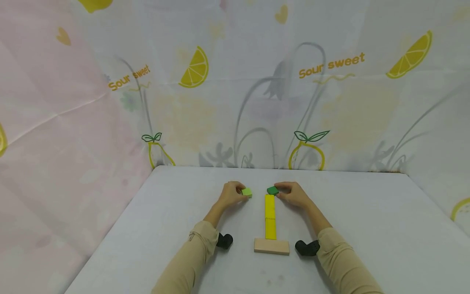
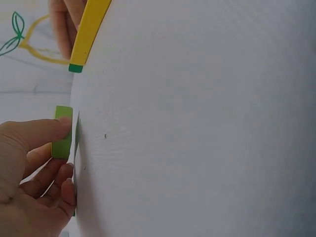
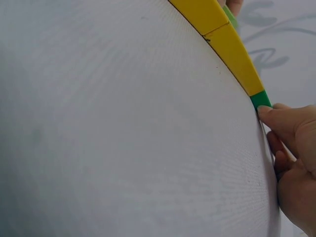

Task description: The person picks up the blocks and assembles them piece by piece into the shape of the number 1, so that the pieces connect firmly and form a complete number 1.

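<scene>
Pinching a light green block [image 1: 247, 192] between the fingers of the left hand [image 1: 231, 194] — held apart from the yellow blocks [image 1: 270, 211], off to their left. Clamping a dark green block [image 1: 272, 190] in the right hand's [image 1: 294, 194] fingers, against the far end of that yellow row — laid lengthwise on the bench [image 1: 161, 245], wooden block [image 1: 271, 246] crosswise at the near end.

A white table [image 1: 367, 212] carries a pale wooden block [image 1: 271, 246]; two yellow blocks [image 1: 270, 207] lie end to end beyond it.
</scene>
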`<state>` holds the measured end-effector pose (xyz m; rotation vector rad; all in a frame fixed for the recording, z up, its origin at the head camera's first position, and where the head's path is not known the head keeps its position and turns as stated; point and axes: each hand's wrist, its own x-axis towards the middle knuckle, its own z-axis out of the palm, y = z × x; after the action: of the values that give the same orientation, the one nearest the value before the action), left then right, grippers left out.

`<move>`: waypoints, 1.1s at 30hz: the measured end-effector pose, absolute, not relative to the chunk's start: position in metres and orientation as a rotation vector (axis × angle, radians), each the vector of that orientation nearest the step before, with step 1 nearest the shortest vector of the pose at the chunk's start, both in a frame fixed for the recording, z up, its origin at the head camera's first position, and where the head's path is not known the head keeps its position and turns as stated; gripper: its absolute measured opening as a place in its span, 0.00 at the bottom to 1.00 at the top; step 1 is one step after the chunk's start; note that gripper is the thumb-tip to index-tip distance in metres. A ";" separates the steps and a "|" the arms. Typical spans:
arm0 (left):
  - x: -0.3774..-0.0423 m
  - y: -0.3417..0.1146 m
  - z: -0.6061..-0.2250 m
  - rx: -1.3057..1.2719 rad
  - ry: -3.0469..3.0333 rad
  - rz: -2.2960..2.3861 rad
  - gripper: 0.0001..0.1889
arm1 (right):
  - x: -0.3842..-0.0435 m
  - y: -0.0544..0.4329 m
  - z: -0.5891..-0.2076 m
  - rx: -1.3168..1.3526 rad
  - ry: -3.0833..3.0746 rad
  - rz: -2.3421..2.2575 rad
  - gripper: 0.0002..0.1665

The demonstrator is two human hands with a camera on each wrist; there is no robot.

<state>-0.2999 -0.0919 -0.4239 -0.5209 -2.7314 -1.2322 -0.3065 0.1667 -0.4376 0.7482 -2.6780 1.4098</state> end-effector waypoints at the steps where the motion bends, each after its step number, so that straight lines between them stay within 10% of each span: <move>1: -0.300 -0.092 -0.424 -0.528 -2.732 -1.221 0.16 | -0.306 0.167 -0.437 0.753 -2.673 1.411 0.21; 33: -0.296 -0.083 -0.427 -0.544 -2.797 -1.249 0.18 | -0.308 0.168 -0.440 0.713 -2.673 1.420 0.21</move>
<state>-0.2963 -0.0834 -0.4269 -0.5437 -2.7972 -1.2495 -0.3079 0.1684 -0.4405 0.7131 -2.6728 1.4202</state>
